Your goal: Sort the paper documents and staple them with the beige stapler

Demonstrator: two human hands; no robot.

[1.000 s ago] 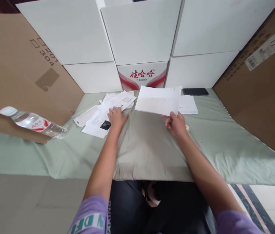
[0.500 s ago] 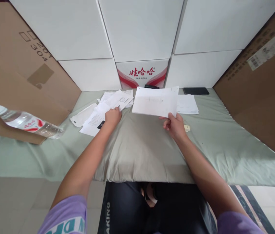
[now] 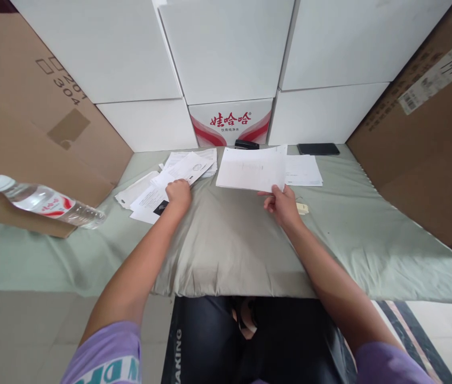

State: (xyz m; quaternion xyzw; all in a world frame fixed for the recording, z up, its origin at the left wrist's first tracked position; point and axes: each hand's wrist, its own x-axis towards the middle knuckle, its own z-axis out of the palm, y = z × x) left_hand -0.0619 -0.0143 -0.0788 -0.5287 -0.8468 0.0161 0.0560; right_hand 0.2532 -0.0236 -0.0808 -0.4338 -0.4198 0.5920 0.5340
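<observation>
My right hand (image 3: 282,205) pinches the near edge of a white sheet of paper (image 3: 252,168), held just above the pale green cloth (image 3: 234,240). My left hand (image 3: 178,194) rests with curled fingers on a loose pile of printed papers (image 3: 169,181) at the left. Whether it grips a sheet there I cannot tell. Another small stack of white sheets (image 3: 303,170) lies flat to the right of the held sheet.
A clear water bottle (image 3: 45,202) lies on its side at the left. A black phone (image 3: 317,149) and a small black object (image 3: 246,144) sit by the back boxes. White boxes (image 3: 226,53) and brown cardboard (image 3: 421,133) wall in the cloth. A small tan item (image 3: 301,208) lies beside my right hand.
My left hand has slid a little left over the paper pile and curled its fingers. The held sheet has shifted slightly left and lower. The small black object behind it has come into sight.
</observation>
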